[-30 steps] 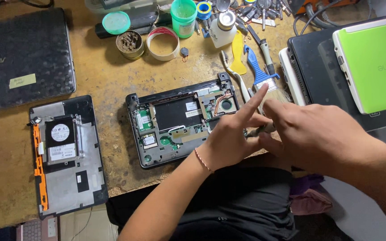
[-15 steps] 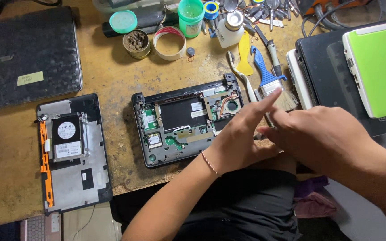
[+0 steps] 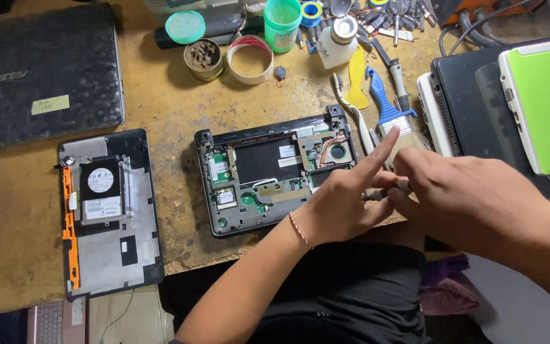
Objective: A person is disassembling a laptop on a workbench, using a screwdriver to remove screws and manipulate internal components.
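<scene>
A small dark screwdriver (image 3: 377,193), only partly seen, is pinched between the left hand (image 3: 345,204), index finger stretched straight out, and the curled fingers of the right hand (image 3: 459,191), just over the right edge of the opened black netbook base (image 3: 275,172). Inside it, green circuit boards, a copper heat pipe and white stickers are exposed. A pale yellow note is stuck to the closed black laptop (image 3: 46,70) at far left, and a bright green glossy netbook (image 3: 542,105) is stacked at right.

Well left of the fingers lies a removed bottom cover (image 3: 112,248) carrying a hard drive (image 3: 102,190), with a closed black laptop (image 3: 42,73) above it. Farther up the bench sit a tape roll (image 3: 250,59), green cup (image 3: 282,24) and white bottle (image 3: 338,43); right, a lime-green netbook (image 3: 542,105).
</scene>
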